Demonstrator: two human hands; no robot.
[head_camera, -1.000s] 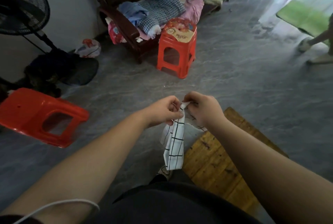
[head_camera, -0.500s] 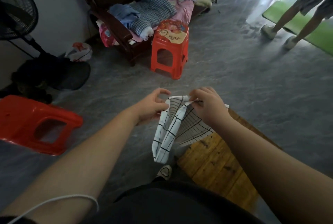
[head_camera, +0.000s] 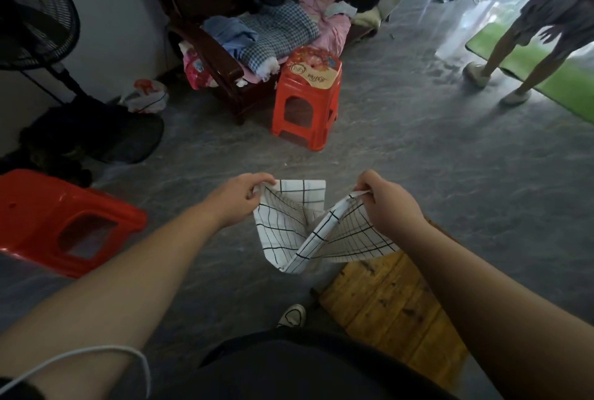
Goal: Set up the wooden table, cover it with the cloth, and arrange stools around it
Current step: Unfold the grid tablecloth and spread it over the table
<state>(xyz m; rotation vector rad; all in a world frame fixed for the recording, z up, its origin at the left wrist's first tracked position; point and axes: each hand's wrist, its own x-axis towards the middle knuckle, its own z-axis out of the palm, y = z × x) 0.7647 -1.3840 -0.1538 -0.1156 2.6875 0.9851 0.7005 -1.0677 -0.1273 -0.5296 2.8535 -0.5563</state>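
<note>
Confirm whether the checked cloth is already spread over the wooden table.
No: both the left hand and the right hand hold the checked cloth in the air, partly folded, above the bare wooden table.

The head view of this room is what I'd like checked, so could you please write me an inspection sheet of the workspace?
Surface: grey floor; wooden table low at the person's right, bare, partly under the cloth.
Job's things: checked cloth partly unfolded, held in the air; upright orange stool carrying a printed packet; red stool lying on its side at left.
Clutter: clothes pile on a dark wooden chair; plastic bag on the floor.
Grips: left hand and right hand each pinch a cloth edge.
Cables: white cord across the left forearm.
Surroundings: standing fan at left; another person's legs by a green mat.
</note>
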